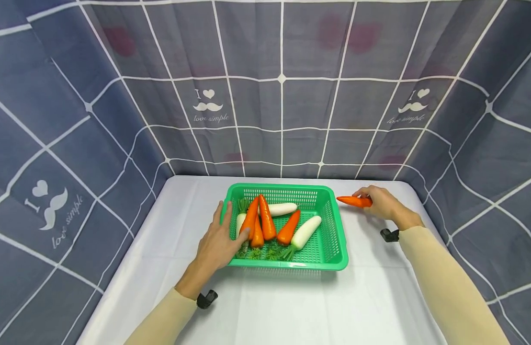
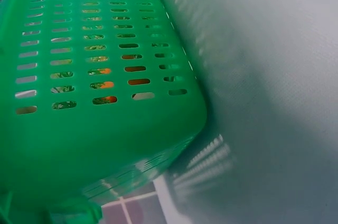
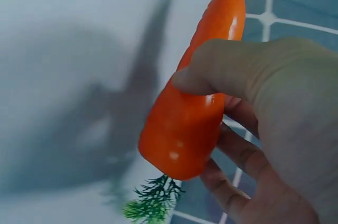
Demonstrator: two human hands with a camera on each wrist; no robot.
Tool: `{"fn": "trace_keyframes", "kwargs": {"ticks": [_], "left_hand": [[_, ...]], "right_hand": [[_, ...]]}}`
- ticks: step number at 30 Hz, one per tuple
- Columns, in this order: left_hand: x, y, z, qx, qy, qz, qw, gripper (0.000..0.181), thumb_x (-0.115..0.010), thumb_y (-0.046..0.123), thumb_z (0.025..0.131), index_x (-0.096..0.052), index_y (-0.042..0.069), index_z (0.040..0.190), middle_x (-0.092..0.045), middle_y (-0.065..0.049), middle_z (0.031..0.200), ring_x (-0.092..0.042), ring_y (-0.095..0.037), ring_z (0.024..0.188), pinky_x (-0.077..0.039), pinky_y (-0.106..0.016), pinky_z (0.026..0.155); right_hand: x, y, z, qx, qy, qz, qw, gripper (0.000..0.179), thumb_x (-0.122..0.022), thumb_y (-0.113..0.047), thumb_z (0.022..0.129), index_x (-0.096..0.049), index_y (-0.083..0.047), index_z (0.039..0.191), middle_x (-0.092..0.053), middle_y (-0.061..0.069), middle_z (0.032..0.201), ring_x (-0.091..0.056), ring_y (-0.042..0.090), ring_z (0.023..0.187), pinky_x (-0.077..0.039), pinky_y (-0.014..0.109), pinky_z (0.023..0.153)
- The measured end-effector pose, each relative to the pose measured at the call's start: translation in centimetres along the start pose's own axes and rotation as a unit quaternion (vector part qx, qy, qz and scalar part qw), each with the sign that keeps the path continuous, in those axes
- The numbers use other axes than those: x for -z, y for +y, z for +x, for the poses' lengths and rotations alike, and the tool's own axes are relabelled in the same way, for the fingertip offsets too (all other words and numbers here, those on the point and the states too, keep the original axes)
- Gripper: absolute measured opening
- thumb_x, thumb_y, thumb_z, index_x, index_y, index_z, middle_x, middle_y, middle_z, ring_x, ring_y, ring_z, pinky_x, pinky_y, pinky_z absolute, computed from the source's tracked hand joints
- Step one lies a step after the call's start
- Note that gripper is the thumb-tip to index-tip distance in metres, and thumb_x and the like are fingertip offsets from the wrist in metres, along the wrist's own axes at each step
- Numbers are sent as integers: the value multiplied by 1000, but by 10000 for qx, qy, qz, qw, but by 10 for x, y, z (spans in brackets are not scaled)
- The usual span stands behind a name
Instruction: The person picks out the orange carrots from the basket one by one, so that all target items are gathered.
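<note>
My right hand (image 1: 379, 203) pinches an orange carrot (image 3: 185, 123) between thumb and fingers, just right of the green basket (image 1: 340, 239). The carrot's tip points toward the basket's rim, and a green leafy tuft (image 3: 153, 200) hangs from its thick end. My left hand (image 1: 218, 242) is at the basket's left side, fingers spread along the rim and thumb over the inside. In the left wrist view only the basket's slotted wall shows, not the fingers. Inside the basket lie several carrots (image 1: 267, 223) and white radishes (image 1: 307, 232) with green tops.
A white cloth (image 1: 282, 306) covers the table under the basket. Dark grey checked curtains (image 1: 308, 105) with white lines enclose the table at the back and both sides. Black bands (image 1: 207, 299) sit at the wrists.
</note>
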State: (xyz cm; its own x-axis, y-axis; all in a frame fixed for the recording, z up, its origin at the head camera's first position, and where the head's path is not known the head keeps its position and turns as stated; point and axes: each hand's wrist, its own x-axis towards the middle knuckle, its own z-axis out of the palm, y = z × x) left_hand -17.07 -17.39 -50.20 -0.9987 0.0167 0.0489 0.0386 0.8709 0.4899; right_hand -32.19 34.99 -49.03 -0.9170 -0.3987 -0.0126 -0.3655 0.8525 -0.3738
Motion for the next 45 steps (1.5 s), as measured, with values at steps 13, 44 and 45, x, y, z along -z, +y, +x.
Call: {"fn": "trace_keyframes", "kwargs": {"ticks": [13, 44, 45], "left_hand": [[-1, -2, 0, -38, 23, 13, 10000, 107, -62, 73, 111, -13, 19, 189, -4, -14, 199, -55, -57, 162, -70, -61, 84], [-2, -3, 0, -56, 70, -70, 9999, 106, -64, 70, 112, -14, 18, 189, -7, -15, 199, -62, -58, 155, -69, -58, 76], [-2, -3, 0, -51, 67, -71, 9999, 106, -63, 70, 112, -14, 18, 189, -7, -15, 199, -62, -57, 154, -69, -57, 75]], "right_hand": [[-16, 11, -2, -308, -161, -291, 9990, 56, -85, 10, 86, -85, -12, 138, -80, 21, 123, -68, 38, 103, -56, 57, 94], [7, -74, 12, 291, 574, -414, 9971, 63, -75, -1, 101, -67, -9, 163, -60, 30, 163, -59, 58, 146, -49, 82, 115], [8, -81, 14, 362, 636, -442, 9963, 63, -74, 0, 100, -67, -9, 162, -60, 29, 163, -59, 58, 146, -49, 82, 114]]}}
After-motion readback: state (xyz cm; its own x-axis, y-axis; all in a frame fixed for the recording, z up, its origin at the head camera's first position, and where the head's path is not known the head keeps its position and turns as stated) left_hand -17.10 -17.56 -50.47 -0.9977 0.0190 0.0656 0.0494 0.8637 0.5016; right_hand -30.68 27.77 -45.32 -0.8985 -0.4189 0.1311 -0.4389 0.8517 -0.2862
